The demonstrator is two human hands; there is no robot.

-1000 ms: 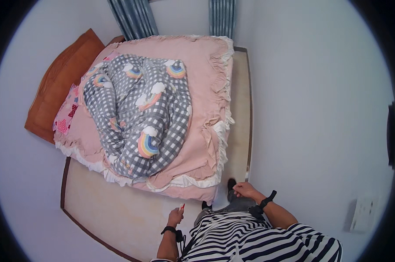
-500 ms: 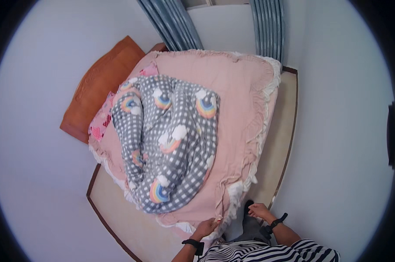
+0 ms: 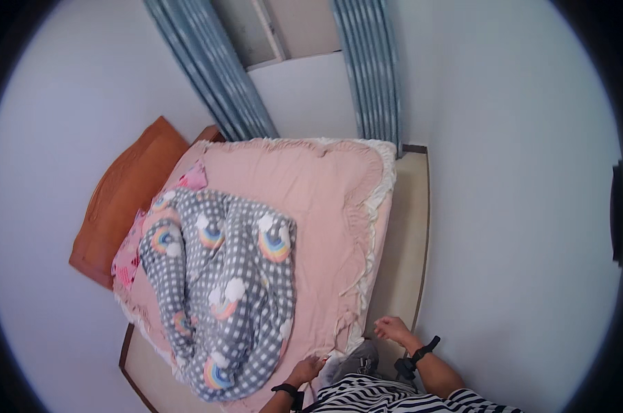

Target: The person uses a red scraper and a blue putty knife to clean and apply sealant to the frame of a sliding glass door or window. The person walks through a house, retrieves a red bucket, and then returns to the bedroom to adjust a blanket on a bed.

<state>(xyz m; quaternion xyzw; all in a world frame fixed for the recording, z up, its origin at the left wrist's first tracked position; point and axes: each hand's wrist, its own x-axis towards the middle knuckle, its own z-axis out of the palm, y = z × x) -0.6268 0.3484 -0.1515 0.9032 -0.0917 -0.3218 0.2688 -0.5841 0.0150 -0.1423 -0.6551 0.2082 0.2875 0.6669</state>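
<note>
A pink bedspread [image 3: 328, 220] with a white ruffled edge covers the bed, its surface creased at the near right corner. Over its left half lies a bunched grey-and-white checked blanket [image 3: 246, 275] with rainbows and clouds on it. My left hand [image 3: 306, 372] is at the near edge of the bedspread, fingers closed; a small reddish spot shows at the fingertips, and what they hold I cannot make out. Off the bed's right corner, my right hand [image 3: 394, 330] hangs in the air with fingers curled and no object showing in it.
Pink patterned pillows [image 3: 127, 258] lie by the wooden headboard [image 3: 122, 196] at the left. Blue curtains [image 3: 370, 76] hang at the far window. A narrow strip of floor [image 3: 401, 234] runs between the bed and the right wall [image 3: 511, 206].
My view has shifted, so the bed sits lower and further left, with more of the window showing. My left hand stays by the bed's near edge; my right hand remains raised beside the corner.
</note>
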